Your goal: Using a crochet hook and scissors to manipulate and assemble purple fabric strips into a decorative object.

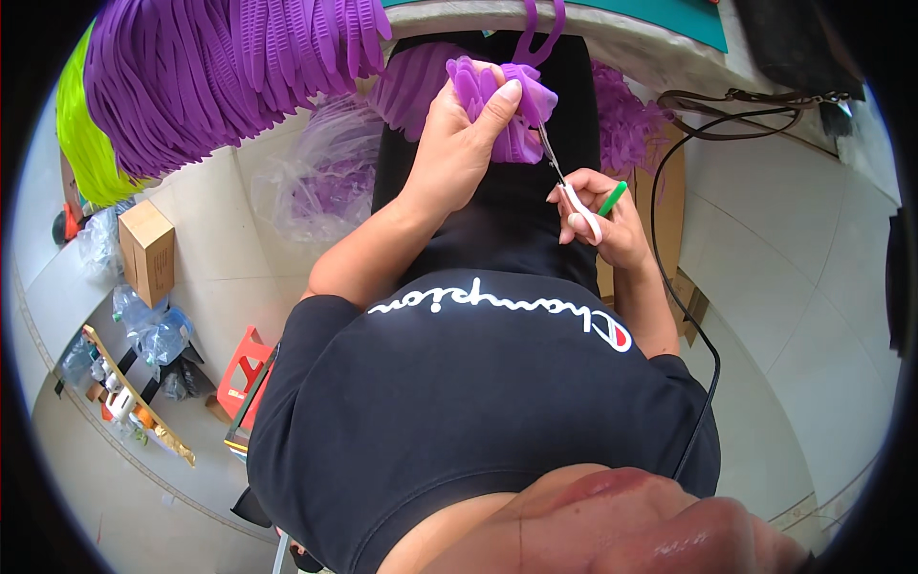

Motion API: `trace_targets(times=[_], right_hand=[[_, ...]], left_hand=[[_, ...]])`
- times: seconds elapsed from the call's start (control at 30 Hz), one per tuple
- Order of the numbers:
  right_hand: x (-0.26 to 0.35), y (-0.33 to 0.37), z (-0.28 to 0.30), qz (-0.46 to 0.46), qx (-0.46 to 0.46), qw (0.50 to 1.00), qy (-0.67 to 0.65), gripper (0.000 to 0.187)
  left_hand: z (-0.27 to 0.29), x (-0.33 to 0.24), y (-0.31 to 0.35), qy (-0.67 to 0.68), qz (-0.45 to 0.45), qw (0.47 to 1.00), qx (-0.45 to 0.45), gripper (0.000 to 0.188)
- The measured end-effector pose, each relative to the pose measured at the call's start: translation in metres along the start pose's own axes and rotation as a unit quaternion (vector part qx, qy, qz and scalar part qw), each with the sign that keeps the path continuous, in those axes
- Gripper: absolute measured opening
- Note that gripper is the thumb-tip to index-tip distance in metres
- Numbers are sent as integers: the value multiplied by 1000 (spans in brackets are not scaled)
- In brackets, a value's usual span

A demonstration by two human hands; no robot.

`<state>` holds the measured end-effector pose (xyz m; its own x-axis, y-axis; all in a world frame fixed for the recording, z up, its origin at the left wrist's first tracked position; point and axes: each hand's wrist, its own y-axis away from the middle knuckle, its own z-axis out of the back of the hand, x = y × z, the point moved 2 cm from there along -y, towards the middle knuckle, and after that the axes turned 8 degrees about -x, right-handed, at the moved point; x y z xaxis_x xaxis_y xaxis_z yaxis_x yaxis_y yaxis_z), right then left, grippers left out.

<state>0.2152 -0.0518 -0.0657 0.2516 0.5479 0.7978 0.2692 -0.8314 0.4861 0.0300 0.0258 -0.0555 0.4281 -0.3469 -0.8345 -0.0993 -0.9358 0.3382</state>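
Note:
My left hand (457, 139) is closed round a bunched purple rubbery strap piece (524, 100), thumb pressed on top, in front of the table edge. Its folds and loops stick out past my fingers. In my right hand (612, 222) are small scissors (580, 212) with pale pinkish-white handles. Their metal blades point up and left, with the tips at the purple piece's lower right edge; whether they are between its folds I cannot tell. A short green stick (613, 198) also pokes out from the right hand.
Many purple ribbed straps (225, 72) hang over the table edge at upper left, beside yellow-green ones (86, 124). Below sits a clear plastic bag (320, 182) with purple pieces. More purple scraps (626, 120) lie right of my legs. A black cable (693, 320) runs down my right side.

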Motion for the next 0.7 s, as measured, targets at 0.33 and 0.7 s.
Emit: trace_targets(times=[0.33,0.7], right_hand=[[-7,-4,4,31,29,999,-31,37],[-4,-7,-4,32,2,999,-7,46]], left_hand=[[3,-2,-1,52,100,993,28,21],[2,-3,1,43,99,994,19,20]])
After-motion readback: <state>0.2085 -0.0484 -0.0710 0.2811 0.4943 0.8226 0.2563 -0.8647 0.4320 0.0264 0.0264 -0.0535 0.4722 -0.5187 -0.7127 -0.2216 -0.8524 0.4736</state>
